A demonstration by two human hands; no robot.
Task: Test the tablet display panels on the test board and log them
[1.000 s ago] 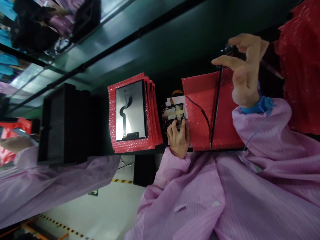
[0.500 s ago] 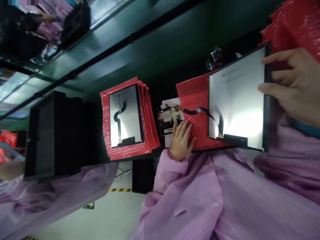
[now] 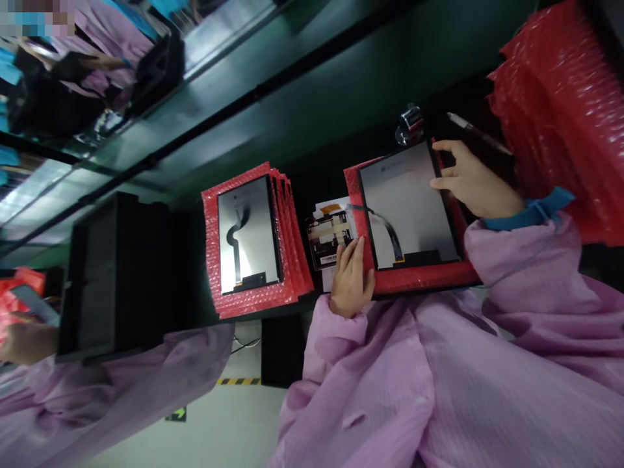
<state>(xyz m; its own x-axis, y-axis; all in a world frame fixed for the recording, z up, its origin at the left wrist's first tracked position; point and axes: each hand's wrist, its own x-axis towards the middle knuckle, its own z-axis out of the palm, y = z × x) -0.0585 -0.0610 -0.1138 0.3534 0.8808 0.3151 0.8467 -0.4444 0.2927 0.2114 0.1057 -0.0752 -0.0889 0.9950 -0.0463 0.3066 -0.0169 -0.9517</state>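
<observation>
My right hand (image 3: 470,179) grips the right edge of a display panel (image 3: 409,208) between thumb and fingers. The panel's silvery back faces up, nearly level over a red bubble wrap sheet (image 3: 424,278); whether it touches the sheet I cannot tell. A dark ribbon cable (image 3: 385,226) runs from the panel toward a small circuit board (image 3: 331,237) on its left. My left hand (image 3: 351,279) lies flat with fingers stretched, at the board's lower right edge and the wrap's left edge. A second display panel (image 3: 248,234) with its own curled cable rests on stacked red bubble wrap sleeves (image 3: 299,273).
Black trays (image 3: 117,279) stand at the left, near another person's hand (image 3: 29,341). Behind my panel lie a shiny metal object (image 3: 410,123) and a pen (image 3: 478,132). More red bubble wrap (image 3: 560,123) is heaped at the right. A dark rail (image 3: 258,91) crosses behind.
My right hand has brought the display panel left and down, from tilted up to nearly flat over the red wrap. The left hand has stayed by the circuit board.
</observation>
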